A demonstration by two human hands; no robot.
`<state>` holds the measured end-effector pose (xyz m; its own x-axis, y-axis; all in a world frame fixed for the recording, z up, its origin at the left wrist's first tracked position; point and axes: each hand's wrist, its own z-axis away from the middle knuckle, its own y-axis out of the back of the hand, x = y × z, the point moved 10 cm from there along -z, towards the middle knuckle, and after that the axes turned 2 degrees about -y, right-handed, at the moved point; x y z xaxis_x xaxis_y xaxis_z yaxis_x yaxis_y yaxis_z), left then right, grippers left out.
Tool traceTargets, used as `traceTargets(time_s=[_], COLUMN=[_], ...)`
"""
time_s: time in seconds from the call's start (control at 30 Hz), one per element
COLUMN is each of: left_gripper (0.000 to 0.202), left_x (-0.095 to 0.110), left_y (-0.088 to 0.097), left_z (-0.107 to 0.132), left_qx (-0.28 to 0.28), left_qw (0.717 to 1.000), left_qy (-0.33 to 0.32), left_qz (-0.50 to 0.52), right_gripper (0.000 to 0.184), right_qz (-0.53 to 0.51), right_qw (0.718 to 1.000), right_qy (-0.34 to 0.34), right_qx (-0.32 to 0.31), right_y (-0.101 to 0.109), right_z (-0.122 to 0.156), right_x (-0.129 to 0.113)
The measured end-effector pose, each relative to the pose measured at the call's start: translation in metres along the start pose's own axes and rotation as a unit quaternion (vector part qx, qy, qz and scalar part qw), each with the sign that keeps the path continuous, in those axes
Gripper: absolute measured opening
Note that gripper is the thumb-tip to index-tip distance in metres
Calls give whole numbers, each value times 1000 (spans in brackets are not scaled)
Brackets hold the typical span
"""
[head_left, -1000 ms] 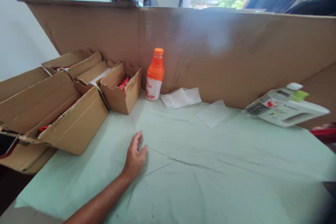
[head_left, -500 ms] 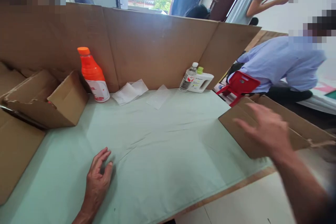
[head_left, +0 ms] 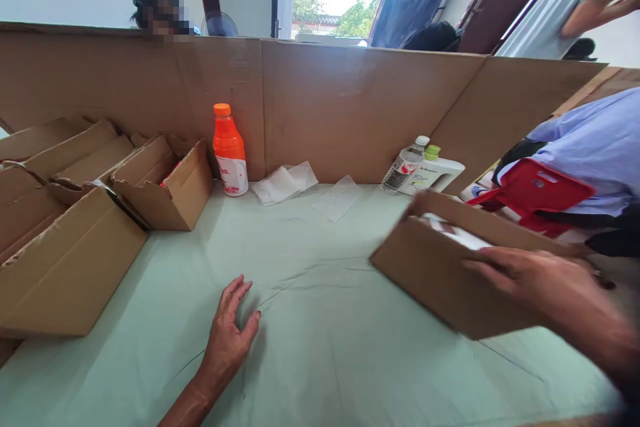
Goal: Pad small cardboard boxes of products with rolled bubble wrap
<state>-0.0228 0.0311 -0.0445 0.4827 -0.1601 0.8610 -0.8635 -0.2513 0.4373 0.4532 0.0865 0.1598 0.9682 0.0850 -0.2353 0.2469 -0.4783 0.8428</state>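
Observation:
On the right side of the table, my right hand (head_left: 535, 280) grips the near wall of an open cardboard box (head_left: 435, 280), and both are slightly blurred. Inside that box lies something white (head_left: 463, 235), too hidden to name. My left hand (head_left: 230, 327) is at the green cloth (head_left: 320, 320) near the table's front, its fingers and thumb apart and nothing in it. An orange bottle with a white label (head_left: 231, 153) stands upright at the back. Thin white sheets (head_left: 287, 183) and a translucent sheet (head_left: 339, 198) lie beside it.
Several open cardboard boxes (head_left: 75, 260) stand on the left. A clear bottle (head_left: 404, 167) and a white jug with a green cap (head_left: 435, 173) stand at the back right. A cardboard screen (head_left: 350, 107) runs along the back. A person in blue (head_left: 595, 140) sits beyond a red chair (head_left: 545, 187).
My right hand has taken hold of the box at the right and brought it leftward over the table. The view has swung left. My left hand stays open near the cloth.

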Motion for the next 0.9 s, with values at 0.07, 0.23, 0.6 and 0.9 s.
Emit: traceTargets(time_s=[0.07, 0.23, 0.6, 0.9], left_gripper=[62, 87, 76, 110], left_x=[13, 13, -50, -19], left_y=[-6, 2, 26, 68], left_z=[1, 5, 15, -39], left_qx=[-22, -1, 47, 19], left_qw=[999, 994, 982, 997], left_qy=[-16, 21, 156, 39], left_qz=[24, 104, 93, 58], right_gripper=[24, 16, 44, 19], right_qz=[4, -127, -453, -386], right_qw=[986, 918, 855, 902], right_qy=[148, 339, -142, 139], right_qx=[-80, -165, -208, -134], right_y=[-29, -48, -193, -79], right_z=[7, 45, 70, -42], right_x=[-95, -252, -140, -237])
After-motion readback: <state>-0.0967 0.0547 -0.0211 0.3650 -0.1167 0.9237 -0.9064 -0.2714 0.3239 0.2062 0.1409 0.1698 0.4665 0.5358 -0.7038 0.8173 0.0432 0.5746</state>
